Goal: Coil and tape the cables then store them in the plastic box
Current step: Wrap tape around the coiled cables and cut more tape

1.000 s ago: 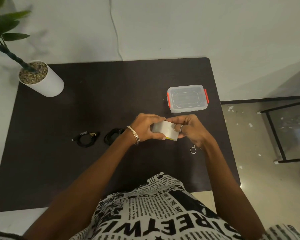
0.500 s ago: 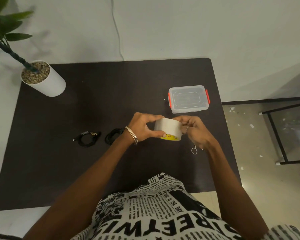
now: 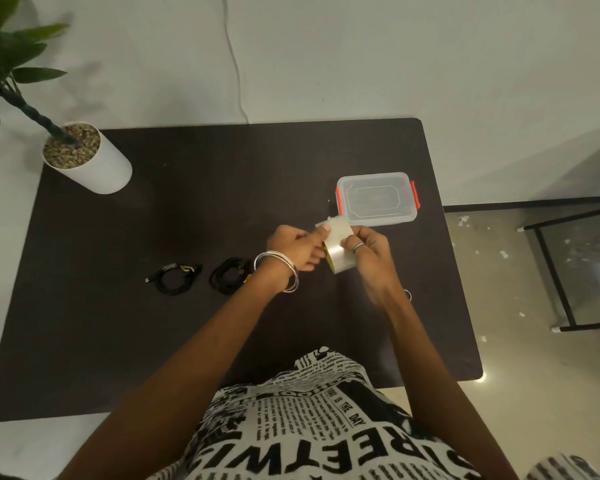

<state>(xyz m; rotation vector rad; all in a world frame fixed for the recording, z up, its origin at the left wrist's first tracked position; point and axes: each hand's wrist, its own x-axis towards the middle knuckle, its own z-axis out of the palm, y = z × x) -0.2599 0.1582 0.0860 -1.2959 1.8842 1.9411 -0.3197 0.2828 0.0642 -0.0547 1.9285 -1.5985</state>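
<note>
Head view, looking down on a dark worktop (image 3: 187,341) set against a pale wall; a roll of clear tape (image 3: 338,249) is held above the worktop, right of centre, between both hands; the left hand (image 3: 297,247) is curled about the roll's left side, its thumb laid on the upper rim, with bangles (image 3: 278,268) worn at the wrist; the right hand (image 3: 369,252) is closed on the roll's right side, its fingertips pressed to the tape's outer face, with a ring (image 3: 358,246) seen on one finger; a short free end of tape is seen at the roll's twelve o'clock edge; the plastic box (image 3: 378,199), clear with red side latches and its lid on, is set on the worktop at one o'clock from the roll, just beyond it; two coiled black cables are laid at nine o'clock from the hands: the nearer coil (image 3: 227,280) just beside the left wrist, the farther coil (image 3: 174,280) beside it and apart from it; whether the coils are taped cannot be told; a small metal loop (image 3: 408,294) is partly hidden behind the right forearm; a white plant pot (image 3: 90,161) is placed at the worktop's ten o'clock corner
</note>
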